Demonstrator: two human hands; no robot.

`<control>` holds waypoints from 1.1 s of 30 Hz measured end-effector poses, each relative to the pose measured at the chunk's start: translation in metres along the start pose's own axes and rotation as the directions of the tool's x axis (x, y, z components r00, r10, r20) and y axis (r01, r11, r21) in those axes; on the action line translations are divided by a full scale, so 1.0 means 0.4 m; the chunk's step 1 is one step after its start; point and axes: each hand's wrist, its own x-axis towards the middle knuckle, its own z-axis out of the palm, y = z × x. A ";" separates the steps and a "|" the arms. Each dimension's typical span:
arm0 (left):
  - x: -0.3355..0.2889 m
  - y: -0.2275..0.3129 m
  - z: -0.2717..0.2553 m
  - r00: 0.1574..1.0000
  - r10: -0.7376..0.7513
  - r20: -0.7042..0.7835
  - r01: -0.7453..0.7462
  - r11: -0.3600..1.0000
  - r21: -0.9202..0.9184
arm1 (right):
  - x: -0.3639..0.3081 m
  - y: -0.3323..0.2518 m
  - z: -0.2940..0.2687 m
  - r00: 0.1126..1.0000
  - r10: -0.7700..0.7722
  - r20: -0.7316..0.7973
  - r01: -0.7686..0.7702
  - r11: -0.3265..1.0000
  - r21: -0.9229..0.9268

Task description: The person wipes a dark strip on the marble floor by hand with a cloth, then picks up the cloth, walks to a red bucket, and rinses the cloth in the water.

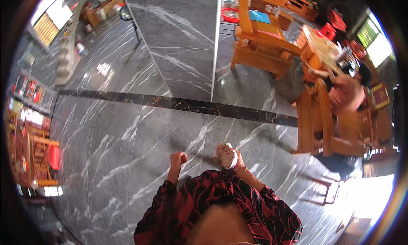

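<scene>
My right hand (240, 161) grips a crumpled, whitish bundle with pinkish mottling (228, 156), which looks like a wadded cloth. The bundle sticks out past my fingers, in front of my chest and above the floor. To its left, apart from it, my left hand (179, 157) is curled into a fist, and no object shows in it. Both forearms come out of black sleeves with a red pattern (159, 200).
Grey marble floor tiles (114, 160) stretch ahead, crossed by a dark strip (178, 104). A grey tiled wall (182, 37) stands beyond it. Right are wooden chairs (312, 122), a wooden bench (263, 43) and a seated person (346, 92). A red-topped wooden chair (40, 156) stands left.
</scene>
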 end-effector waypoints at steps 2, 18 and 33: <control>0.028 -0.009 0.049 0.999 0.032 -0.016 -0.033 0.997 -0.071 | 0.038 -0.093 -0.021 0.993 0.073 -0.095 -0.068 0.996 0.061; 0.086 0.158 -0.032 0.872 0.085 -0.482 -0.184 0.969 -0.162 | 0.524 -0.299 -0.016 0.930 0.236 -0.281 -0.326 0.884 -0.336; 0.553 0.871 -0.610 0.837 -0.022 -0.547 -0.247 0.876 -0.414 | 1.460 0.231 0.548 0.898 0.408 -0.167 -0.437 0.777 -0.453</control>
